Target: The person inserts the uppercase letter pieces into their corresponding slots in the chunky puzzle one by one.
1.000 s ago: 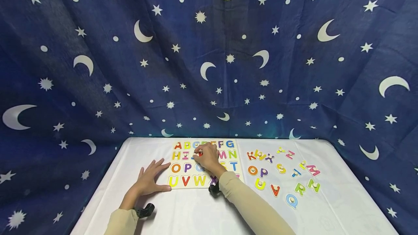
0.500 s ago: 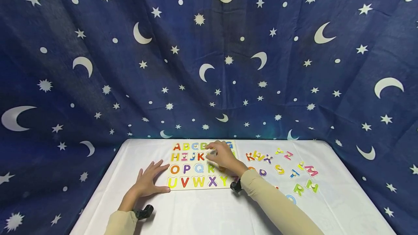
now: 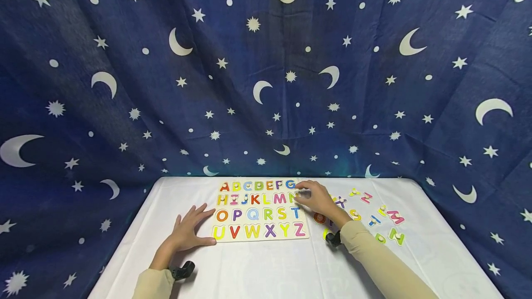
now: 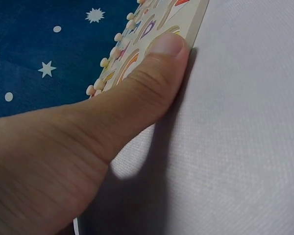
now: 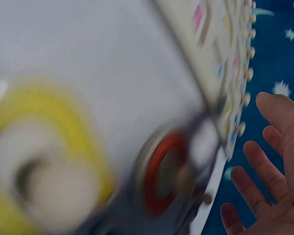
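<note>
A cream alphabet puzzle board (image 3: 261, 238) lies on the white table, with coloured letters in rows. Knobs stand on the letters from A to J; the lower rows show flat letter shapes. My left hand (image 3: 188, 232) rests at the board's left side, fingers spread, the thumb (image 4: 159, 68) on its near left corner. Over the board's right edge, near G and N, is my right hand (image 3: 317, 200), its fingers parted with nothing between them. Below it in the right wrist view are a blurred orange O (image 5: 152, 188) and a yellow letter (image 5: 71, 115).
Several loose knobbed letters lie right of the board, among them a pink M (image 3: 395, 217), green N (image 3: 396, 236), blue T (image 3: 374, 220) and pink Z (image 3: 366, 197). My right forearm (image 3: 374, 253) covers others. A dark blue star-patterned cloth (image 3: 266, 59) hangs behind the table.
My right hand has left the J and K area and moved right across the board to its right edge, uncovering the letters there. The left hand has stayed in place.
</note>
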Motion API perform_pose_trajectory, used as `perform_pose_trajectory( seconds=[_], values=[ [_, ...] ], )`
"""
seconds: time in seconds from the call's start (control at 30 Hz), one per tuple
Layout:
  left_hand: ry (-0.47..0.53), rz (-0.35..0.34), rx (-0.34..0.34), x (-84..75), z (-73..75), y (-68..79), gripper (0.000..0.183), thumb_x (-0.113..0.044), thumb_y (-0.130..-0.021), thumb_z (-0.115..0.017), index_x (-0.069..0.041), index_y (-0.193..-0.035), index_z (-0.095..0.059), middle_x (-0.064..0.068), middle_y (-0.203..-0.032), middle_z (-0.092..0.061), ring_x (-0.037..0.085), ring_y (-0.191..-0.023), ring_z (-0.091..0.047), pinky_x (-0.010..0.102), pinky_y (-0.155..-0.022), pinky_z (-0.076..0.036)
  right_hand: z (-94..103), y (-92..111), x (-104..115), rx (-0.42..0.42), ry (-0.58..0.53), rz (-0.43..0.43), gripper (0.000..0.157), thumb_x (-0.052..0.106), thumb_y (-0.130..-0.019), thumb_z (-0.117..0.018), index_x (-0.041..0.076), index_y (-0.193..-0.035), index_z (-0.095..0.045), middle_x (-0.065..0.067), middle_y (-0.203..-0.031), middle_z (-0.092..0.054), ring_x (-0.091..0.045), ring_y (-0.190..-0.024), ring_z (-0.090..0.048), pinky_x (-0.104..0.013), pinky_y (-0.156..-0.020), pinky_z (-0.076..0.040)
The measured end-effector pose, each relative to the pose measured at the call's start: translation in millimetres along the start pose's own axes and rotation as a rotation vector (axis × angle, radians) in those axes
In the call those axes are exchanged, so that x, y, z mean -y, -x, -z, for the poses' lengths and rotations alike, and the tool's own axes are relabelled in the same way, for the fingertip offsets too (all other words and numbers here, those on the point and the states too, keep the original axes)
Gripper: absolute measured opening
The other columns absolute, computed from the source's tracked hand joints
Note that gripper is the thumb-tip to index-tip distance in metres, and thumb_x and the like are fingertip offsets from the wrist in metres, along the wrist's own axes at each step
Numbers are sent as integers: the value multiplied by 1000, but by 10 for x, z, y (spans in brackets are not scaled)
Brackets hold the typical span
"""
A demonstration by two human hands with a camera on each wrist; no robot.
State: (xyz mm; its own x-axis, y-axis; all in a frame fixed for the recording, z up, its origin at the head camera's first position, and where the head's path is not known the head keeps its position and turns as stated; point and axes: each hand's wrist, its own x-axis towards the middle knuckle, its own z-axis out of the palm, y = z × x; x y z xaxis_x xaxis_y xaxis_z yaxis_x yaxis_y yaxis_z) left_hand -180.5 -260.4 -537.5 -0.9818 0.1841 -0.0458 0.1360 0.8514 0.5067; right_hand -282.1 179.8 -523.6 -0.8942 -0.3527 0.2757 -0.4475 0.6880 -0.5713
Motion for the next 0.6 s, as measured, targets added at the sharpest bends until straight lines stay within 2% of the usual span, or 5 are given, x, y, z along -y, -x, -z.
perform_pose_trajectory(
  seconds=[0.13,0.23,0.4,0.6],
  values=[
    [-11,-5,-6,21,-1,-1,103,-61,-63,-91,-20,-150,-54,19,-164,-34,51,-152,-17,79,-115,1,92,81,-199,10,21,-59,36,24,-86,-85,12,-119,-74,-4,-116,-73,-26,-106,-68,-51,-93,-54],
    [-13,-3,-7,27,-8,-4,104,-63,-62,-90,-20,-150,-54,19,-164,-34,51,-152,-17,78,-115,1,148,132,-309,23,38,-104,34,25,-86,-85,13,-116,-75,-5,-116,-73,-28,-110,-67,-53,-97,-52],
    [-27,6,5,10,7,-6,104,-63,-63,-90,-21,-150,-53,18,-164,-34,50,-153,-17,78,-116,0,203,197,-449,-5,60,-116,21,21,-84,-86,15,-103,-78,-6,-113,-73,-33,-113,-66,-56,-101,-49],
    [-23,1,3,0,4,-13,103,-63,-63,-90,-21,-150,-54,18,-164,-34,50,-153,-16,78,-116,1,222,208,-527,-19,17,-125,11,17,-83,-86,17,-90,-78,-6,-108,-73,-34,-112,-66,-56,-102,-49]
  ],
)
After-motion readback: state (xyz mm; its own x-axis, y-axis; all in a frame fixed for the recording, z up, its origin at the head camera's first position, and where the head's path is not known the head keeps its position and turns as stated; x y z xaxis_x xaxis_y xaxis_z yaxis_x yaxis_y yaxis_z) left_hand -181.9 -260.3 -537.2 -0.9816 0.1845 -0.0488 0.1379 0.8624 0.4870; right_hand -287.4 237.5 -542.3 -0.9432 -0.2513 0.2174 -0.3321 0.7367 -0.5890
